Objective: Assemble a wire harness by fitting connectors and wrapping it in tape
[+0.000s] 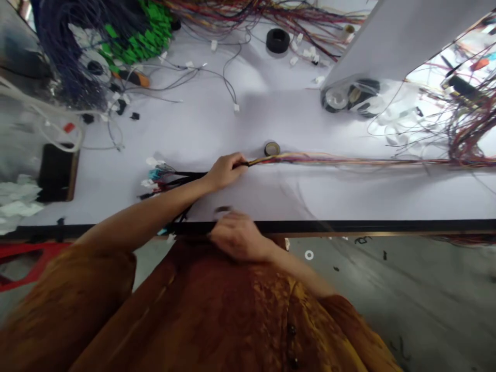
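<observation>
My left hand [227, 171] is closed around a wire harness at the middle of the white table. To its right, the bundle of yellow, red and dark wires [310, 157] stretches along the tabletop. Left of that hand, black-covered branches [184, 178] fan out to blue, white and red connectors [155, 174]. My right hand [238, 236], blurred, is curled at the table's front edge, close to my body. A small dark piece [222, 209] shows beside its fingers; what the hand grips is hidden. A tape roll [272, 149] sits just behind the wires.
Blue wires with green connectors [143, 41] lie at the back left, near an orange-and-black tool [134, 78]. A black tape roll [278, 40] is at the back. A grey-white post [387, 41] rises at right, beside tangled wires [473, 124]. A dark flat object [57, 173] lies left.
</observation>
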Motion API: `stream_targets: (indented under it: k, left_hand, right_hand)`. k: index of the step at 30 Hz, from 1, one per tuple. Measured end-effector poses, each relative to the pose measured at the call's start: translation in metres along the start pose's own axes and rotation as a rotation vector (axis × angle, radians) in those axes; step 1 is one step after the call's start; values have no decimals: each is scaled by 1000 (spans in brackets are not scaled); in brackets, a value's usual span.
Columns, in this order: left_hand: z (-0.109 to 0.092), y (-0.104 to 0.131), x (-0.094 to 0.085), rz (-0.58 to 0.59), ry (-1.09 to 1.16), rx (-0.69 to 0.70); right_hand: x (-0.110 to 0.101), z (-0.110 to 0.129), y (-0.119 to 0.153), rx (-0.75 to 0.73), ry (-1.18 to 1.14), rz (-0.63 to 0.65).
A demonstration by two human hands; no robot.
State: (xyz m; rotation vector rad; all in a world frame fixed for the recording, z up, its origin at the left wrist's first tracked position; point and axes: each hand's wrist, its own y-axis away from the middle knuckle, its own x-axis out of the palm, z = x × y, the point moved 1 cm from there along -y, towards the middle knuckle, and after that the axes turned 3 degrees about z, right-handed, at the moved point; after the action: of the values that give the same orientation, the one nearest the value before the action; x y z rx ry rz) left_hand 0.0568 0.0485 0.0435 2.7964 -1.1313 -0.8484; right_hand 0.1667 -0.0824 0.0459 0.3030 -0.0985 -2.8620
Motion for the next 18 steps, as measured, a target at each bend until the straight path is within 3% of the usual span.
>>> stream_targets:
  k: [3, 8, 12, 14, 18]
  left_hand:
    - [8, -10, 1, 72, -10, -16]
    - [14, -12, 3, 203, -105, -61]
    - [18, -13, 8, 338, -35, -76]
    - [18, -13, 9, 304, -91, -59]
    - [15, -11, 10, 280, -215, -31]
  right_hand:
    - [-16, 12, 11, -91, 39, 20]
    - [-75, 17, 27, -92, 68, -91]
    - [-94, 37, 27, -22, 208, -41]
    - [-102, 55, 21, -29, 358, -45]
    - [-121, 106, -4, -321, 647, -55]
